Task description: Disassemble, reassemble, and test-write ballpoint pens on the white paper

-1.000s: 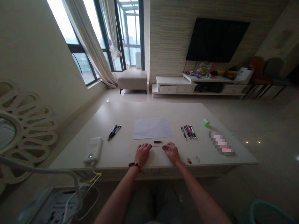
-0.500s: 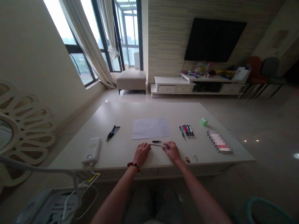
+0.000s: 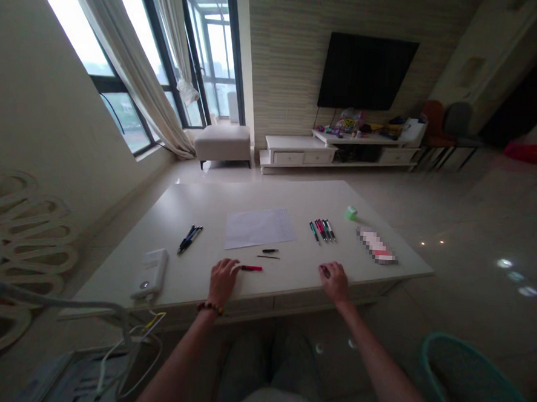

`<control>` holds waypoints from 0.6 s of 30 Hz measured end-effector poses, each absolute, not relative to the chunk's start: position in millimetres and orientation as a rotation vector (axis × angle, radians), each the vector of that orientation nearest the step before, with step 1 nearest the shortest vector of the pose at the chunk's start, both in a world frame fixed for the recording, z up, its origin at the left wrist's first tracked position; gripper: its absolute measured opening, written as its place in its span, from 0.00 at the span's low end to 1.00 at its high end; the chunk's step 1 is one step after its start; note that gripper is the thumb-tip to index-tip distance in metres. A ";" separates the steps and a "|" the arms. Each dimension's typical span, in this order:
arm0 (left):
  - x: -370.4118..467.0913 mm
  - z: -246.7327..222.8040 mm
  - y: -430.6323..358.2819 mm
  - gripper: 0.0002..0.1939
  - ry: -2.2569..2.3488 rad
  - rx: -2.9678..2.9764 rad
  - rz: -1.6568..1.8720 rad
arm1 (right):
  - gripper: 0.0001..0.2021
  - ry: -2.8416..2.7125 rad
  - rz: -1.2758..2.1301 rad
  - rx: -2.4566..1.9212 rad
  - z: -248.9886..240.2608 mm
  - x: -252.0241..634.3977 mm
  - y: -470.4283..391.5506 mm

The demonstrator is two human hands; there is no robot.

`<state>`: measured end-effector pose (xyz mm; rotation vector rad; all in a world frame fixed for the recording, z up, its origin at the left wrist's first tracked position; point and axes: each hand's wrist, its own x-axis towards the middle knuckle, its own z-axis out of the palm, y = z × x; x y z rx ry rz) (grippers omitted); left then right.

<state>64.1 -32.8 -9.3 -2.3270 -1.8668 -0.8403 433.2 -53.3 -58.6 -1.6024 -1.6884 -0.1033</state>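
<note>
Near the front edge of the white desk [image 3: 269,195], a person's two bare hands rest well apart. The left hand [image 3: 222,280], with a beaded bracelet [image 3: 210,308] at its wrist, has its fingers bent downward; its fingertips meet the dark end of a red pen barrel [image 3: 252,268], which lies crosswise to its right, though whether they pinch it cannot be told. The right hand [image 3: 335,283] has its thumb and fingers drawn together on a small dark piece [image 3: 325,270], too small to identify. Between the hands and slightly beyond the barrel lie a thin dark rod [image 3: 269,257] and, just behind it, a short black pen part [image 3: 270,251]. Farther back is a sheet of white paper [image 3: 258,228]. To the paper's right, several coloured pens [image 3: 323,230] lie side by side, with a green-and-white cube [image 3: 351,213] beyond them; to its left, dark pens [image 3: 190,239] lie bunched together. A white box [image 3: 152,271] with a cable stands near the left edge.
</note>
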 end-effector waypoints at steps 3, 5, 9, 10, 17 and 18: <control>12.7 -15.0 -41.5 0.11 -2.042 -2.124 -0.819 | 0.12 -1.616 -0.217 -1.670 -68.4 480.1 -64.0; -17.3 -17.9 -44.7 0.13 -2.130 -1.991 -0.838 | 0.13 -1.557 -0.266 -1.715 -71.9 504.5 -67.7; -43.2 -20.3 -46.7 0.15 -2.216 -1.854 -0.898 | 0.13 -1.540 -0.293 -1.778 -73.4 522.0 -67.8; -42.9 -20.3 -47.0 0.15 -2.218 -1.845 -0.898 | 0.13 -1.532 -0.298 -1.795 -73.3 521.1 -67.3; -2.9 -17.4 -47.8 0.13 -2.089 -2.040 -0.843 | 0.14 -1.461 -0.250 -1.914 -65.6 477.3 -63.3; 7.2 -16.6 -46.7 0.13 -2.020 -2.132 -0.850 | 0.14 -1.521 -0.195 -1.881 -62.7 463.4 -61.4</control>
